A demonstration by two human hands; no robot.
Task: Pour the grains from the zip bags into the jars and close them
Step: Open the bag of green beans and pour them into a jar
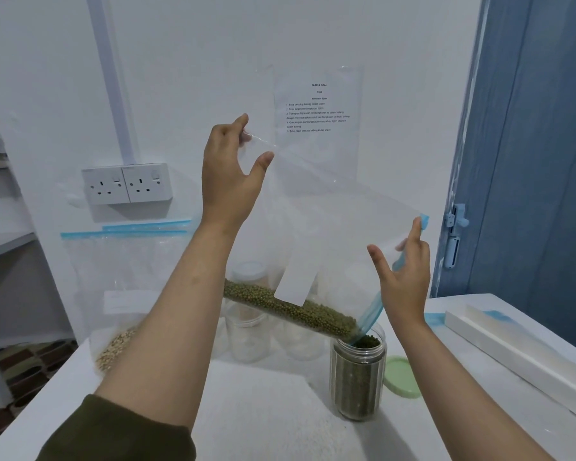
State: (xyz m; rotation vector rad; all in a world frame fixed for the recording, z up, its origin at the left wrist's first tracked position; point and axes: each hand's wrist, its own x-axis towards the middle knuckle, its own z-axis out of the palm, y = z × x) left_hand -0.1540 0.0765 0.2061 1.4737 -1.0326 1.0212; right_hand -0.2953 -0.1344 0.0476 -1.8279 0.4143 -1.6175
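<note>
Right hand (404, 277) pinches the blue zip edge of the zip bag (330, 227) low over the near jar (358, 377), steering green grains (290, 309) into its mouth; its green lid (401, 377) waits just beside (off, so closing comes later). Left hand (228, 171) pinches the far corner high, for slope. Farther back, a wall sheet (318, 108) reads "TASK & GOAL".

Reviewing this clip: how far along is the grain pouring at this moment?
Midway through the first jar. In hand: the left hand and right hand tilt a zip bag, and green grains run into the open jar, which looks nearly full. Left: its green lid lies beside it, two clear jars behind look unfilled, and another bag of pale grains leans on the wall.
</note>
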